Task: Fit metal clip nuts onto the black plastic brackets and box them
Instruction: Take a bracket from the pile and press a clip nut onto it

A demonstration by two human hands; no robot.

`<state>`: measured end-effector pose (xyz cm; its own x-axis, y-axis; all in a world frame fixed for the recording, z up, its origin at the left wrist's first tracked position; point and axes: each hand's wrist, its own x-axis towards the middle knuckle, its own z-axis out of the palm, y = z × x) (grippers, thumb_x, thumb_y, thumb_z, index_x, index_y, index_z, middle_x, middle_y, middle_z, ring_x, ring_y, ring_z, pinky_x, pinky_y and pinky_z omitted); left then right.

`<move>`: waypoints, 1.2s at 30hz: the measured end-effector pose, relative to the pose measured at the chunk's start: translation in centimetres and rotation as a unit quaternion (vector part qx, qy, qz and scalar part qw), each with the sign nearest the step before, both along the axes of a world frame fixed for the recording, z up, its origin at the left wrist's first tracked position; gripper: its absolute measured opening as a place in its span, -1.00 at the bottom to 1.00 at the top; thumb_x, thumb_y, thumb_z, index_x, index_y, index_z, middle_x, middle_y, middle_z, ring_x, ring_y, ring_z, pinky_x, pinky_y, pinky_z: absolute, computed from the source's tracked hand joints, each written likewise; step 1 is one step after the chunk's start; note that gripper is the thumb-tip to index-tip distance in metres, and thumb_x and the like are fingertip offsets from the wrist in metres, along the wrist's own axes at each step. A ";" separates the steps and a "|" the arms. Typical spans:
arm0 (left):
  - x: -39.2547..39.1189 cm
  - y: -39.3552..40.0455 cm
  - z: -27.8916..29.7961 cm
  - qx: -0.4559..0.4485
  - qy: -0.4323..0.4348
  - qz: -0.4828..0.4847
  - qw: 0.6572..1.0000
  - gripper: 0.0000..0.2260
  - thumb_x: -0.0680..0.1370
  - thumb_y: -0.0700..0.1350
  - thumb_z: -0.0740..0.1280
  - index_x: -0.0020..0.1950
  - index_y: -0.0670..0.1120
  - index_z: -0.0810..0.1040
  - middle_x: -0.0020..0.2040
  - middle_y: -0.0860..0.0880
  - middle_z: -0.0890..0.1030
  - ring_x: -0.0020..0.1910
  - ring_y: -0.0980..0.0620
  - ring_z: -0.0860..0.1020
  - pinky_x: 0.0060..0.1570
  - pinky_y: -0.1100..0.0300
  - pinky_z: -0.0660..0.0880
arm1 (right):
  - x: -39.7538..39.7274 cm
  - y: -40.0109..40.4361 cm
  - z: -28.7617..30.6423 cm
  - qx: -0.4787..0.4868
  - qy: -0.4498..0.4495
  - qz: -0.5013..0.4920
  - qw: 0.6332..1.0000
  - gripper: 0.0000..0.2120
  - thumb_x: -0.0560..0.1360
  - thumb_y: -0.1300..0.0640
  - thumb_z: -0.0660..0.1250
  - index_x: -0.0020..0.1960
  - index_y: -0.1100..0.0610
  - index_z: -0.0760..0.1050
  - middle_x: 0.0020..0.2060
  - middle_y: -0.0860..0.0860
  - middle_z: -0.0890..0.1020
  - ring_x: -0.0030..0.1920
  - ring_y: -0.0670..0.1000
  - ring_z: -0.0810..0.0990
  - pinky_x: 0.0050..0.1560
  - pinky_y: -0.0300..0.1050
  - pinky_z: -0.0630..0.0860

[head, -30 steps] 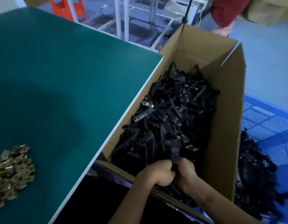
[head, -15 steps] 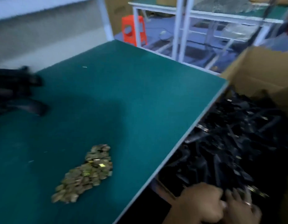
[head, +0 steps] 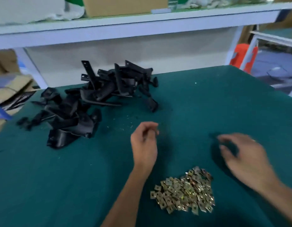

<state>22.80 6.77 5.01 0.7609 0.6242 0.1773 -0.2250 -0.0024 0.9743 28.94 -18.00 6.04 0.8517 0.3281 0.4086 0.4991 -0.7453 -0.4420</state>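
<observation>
1. Now both hands hover over the green table top (head: 199, 112), and neither one holds a part.
2. Left hand (head: 144, 145): it sits near the middle of the table with its fingers loosely curled inward toward the thumb; nothing shows between them, so the grip is slack and empty.
3. Right hand (head: 243, 158): it is blurred, palm down, with its fingers spread and gently bent; the grip is wide and carries nothing.
4. Black plastic brackets (head: 92, 99): they lie in a loose, tangled heap on the far left part of the table, some standing on edge and some flat, well apart from both hands.
5. Metal clip nuts (head: 184, 192): a pile of small brass-coloured square pieces rests on the near part of the table, between the two forearms and closer to the viewer than either hand, touching neither.
6. A white shelf (head: 142, 23) runs above the far edge of the table, with a cardboard box (head: 119, 5) on it.
7. An orange stool (head: 242, 56) stands beyond the table's right corner.
</observation>
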 end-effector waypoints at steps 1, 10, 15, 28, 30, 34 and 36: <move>0.3 1.2 -0.8 0.006 0.005 0.022 1.000 -0.73 0.61 -0.37 0.20 -0.09 -0.11 0.63 -0.28 -0.01 0.56 -0.35 0.05 0.42 -0.32 0.13 0.36 | 1.3 3.4 0.4 -0.017 0.044 0.050 0.998 -0.80 0.52 0.26 0.42 0.12 0.09 0.65 -0.01 -0.05 0.66 0.06 0.06 0.61 0.21 -0.18 0.40; 1.8 3.9 -1.4 0.040 0.029 0.095 0.994 -0.76 0.57 -0.29 0.25 -0.16 -0.05 0.63 -0.51 0.12 0.44 -0.54 0.17 0.30 -0.51 0.30 0.25 | 10.0 25.5 -0.6 -0.126 0.066 0.068 0.987 -0.41 0.57 -0.15 0.35 0.43 0.15 0.26 0.34 0.13 0.33 0.16 0.22 0.54 -0.10 0.09 0.49; 1.9 4.5 -1.1 0.015 0.032 0.126 0.991 -0.77 0.56 -0.29 0.23 -0.17 -0.07 0.62 -0.55 0.13 0.40 -0.58 0.16 0.27 -0.55 0.31 0.21 | 12.3 25.2 0.5 -0.094 -0.016 0.000 0.995 -0.72 0.55 -0.01 0.27 0.09 0.19 0.50 -0.04 0.29 0.65 -0.01 0.36 0.62 -0.17 0.06 0.47; 0.9 2.5 -0.6 0.465 0.067 0.202 0.859 -0.72 0.58 0.08 0.31 0.15 -0.08 0.60 0.09 -0.03 0.61 0.10 -0.08 0.55 0.08 -0.03 0.49 | 4.7 15.1 1.0 0.154 0.220 0.326 0.906 -0.70 0.59 0.30 0.40 0.29 0.14 0.64 0.08 -0.14 0.74 0.13 -0.12 0.69 0.22 -0.21 0.57; 0.5 2.3 -0.6 0.428 0.068 0.197 0.880 -0.70 0.60 0.11 0.30 0.19 -0.07 0.48 0.15 -0.01 0.50 -0.01 -0.04 0.54 -0.18 0.05 0.50 | 3.9 14.7 -0.2 0.204 0.232 0.294 0.905 -0.67 0.56 0.32 0.43 0.31 0.17 0.63 0.10 -0.15 0.73 0.16 -0.14 0.67 0.25 -0.21 0.55; 0.2 2.4 -0.7 0.422 0.136 0.190 0.876 -0.51 0.61 0.25 0.25 0.36 -0.06 0.32 0.16 -0.02 0.56 -0.06 -0.12 0.62 -0.28 0.07 0.40 | 2.5 14.0 -1.6 0.308 0.291 0.271 0.864 -0.61 0.52 0.42 0.42 0.19 0.01 0.68 0.05 -0.08 0.75 0.04 -0.12 0.69 0.12 -0.20 0.59; 0.1 2.5 -1.0 0.482 0.192 0.177 0.837 -0.48 0.61 0.33 0.15 0.37 -0.04 0.35 -0.20 0.00 0.60 -0.25 -0.18 0.63 -0.36 0.08 0.31 | 2.3 13.7 -1.4 0.311 0.318 0.288 0.848 -0.61 0.53 0.41 0.41 0.13 -0.06 0.69 0.04 -0.09 0.75 0.04 -0.14 0.69 0.07 -0.27 0.58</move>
